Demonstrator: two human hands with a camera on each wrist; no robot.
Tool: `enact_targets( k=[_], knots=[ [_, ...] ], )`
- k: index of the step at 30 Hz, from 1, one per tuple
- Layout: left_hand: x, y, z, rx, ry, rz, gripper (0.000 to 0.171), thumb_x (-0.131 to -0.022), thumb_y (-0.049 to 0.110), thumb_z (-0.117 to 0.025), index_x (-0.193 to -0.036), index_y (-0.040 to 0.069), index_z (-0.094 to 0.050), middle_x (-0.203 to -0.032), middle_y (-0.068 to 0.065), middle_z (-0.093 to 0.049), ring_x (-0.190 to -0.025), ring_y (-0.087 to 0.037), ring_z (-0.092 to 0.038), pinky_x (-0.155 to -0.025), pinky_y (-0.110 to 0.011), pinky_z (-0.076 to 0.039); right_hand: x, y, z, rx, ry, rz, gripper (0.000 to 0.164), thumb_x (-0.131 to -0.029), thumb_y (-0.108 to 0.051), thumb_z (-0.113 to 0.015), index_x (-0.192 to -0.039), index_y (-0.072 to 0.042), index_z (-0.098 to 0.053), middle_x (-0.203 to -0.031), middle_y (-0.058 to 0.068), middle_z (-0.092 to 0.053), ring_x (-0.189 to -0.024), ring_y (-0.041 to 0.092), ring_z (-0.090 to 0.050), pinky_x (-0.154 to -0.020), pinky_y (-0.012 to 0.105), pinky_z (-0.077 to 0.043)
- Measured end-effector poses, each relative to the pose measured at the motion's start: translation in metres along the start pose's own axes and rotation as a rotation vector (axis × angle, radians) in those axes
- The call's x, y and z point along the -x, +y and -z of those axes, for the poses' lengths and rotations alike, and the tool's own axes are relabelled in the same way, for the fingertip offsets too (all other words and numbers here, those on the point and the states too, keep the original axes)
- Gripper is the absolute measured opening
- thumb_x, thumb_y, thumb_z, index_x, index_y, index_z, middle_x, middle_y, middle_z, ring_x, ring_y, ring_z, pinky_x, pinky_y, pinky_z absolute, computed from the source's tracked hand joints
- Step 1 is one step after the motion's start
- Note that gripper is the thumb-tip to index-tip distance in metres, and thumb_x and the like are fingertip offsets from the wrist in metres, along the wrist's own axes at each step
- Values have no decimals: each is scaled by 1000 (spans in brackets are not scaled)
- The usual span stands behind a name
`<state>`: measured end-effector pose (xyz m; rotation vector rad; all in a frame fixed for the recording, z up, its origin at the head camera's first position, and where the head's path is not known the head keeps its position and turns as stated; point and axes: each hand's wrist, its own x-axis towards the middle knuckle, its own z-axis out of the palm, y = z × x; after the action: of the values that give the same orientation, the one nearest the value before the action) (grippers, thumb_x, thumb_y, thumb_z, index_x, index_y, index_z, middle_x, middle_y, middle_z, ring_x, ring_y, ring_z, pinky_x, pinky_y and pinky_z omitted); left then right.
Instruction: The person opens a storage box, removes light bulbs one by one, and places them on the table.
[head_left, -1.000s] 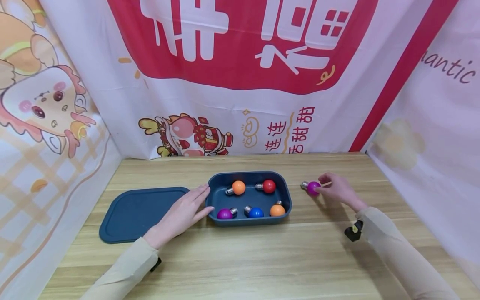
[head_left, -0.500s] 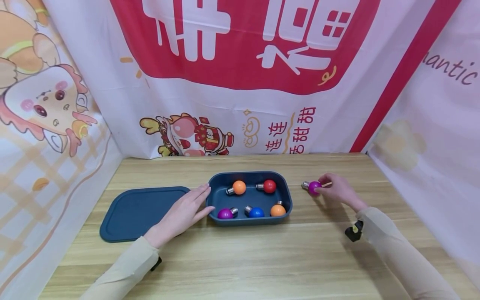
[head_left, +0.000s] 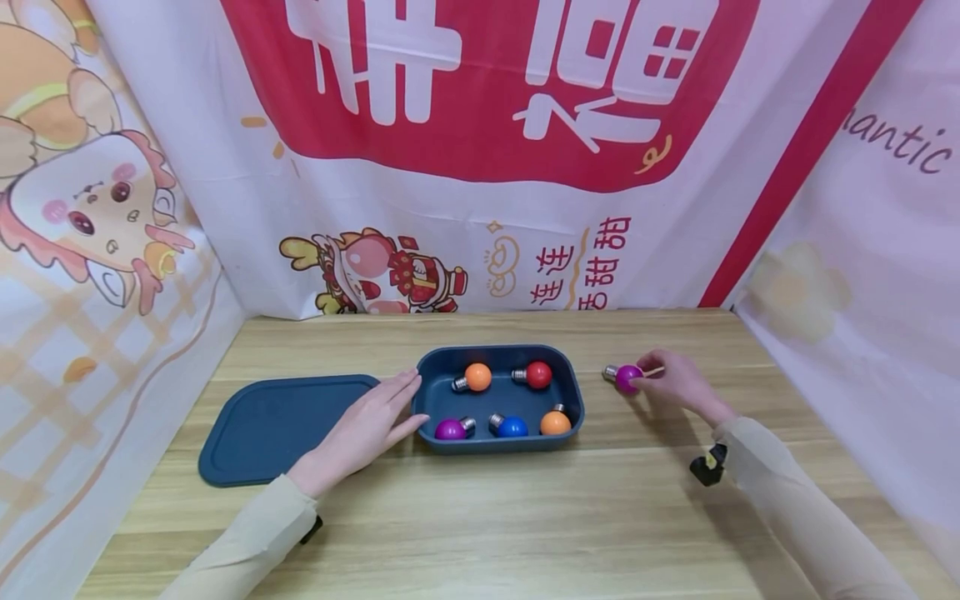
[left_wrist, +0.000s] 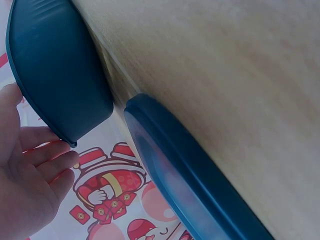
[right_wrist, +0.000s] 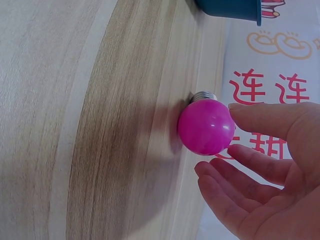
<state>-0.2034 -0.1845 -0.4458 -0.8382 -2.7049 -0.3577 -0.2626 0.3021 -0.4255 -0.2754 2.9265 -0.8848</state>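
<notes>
A purple light bulb lies on the table to the right of the box, its metal screw base pointing left. My right hand pinches its round end between thumb and index finger; in the right wrist view the other fingers curve below the bulb. With fingers straight, my left hand rests against the left rim of a dark blue box. The left wrist view has those fingers at the rim of the box. Inside the box lie several bulbs: a red bulb, a blue bulb, another purple bulb and two orange ones.
A dark blue lid lies flat on the wooden table left of the box, partly under my left forearm and hand in the head view. Printed cloth hangs behind the table and along both sides.
</notes>
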Motion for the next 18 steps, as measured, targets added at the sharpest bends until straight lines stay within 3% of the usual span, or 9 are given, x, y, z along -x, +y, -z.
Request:
enact_targets(
  k=[18],
  knots=[
    [0,1,1,5,3,-4,64,-93,40,-67,-140,-1,-54,-147,-19,-53,-134,-34,-54,-107,-51,-48,6,-11,12,-13,1,-32,48,-93,-23,-68,-125,12,-56,-125,34,-61,-111,46,-64,-92,51,-57]
  ],
)
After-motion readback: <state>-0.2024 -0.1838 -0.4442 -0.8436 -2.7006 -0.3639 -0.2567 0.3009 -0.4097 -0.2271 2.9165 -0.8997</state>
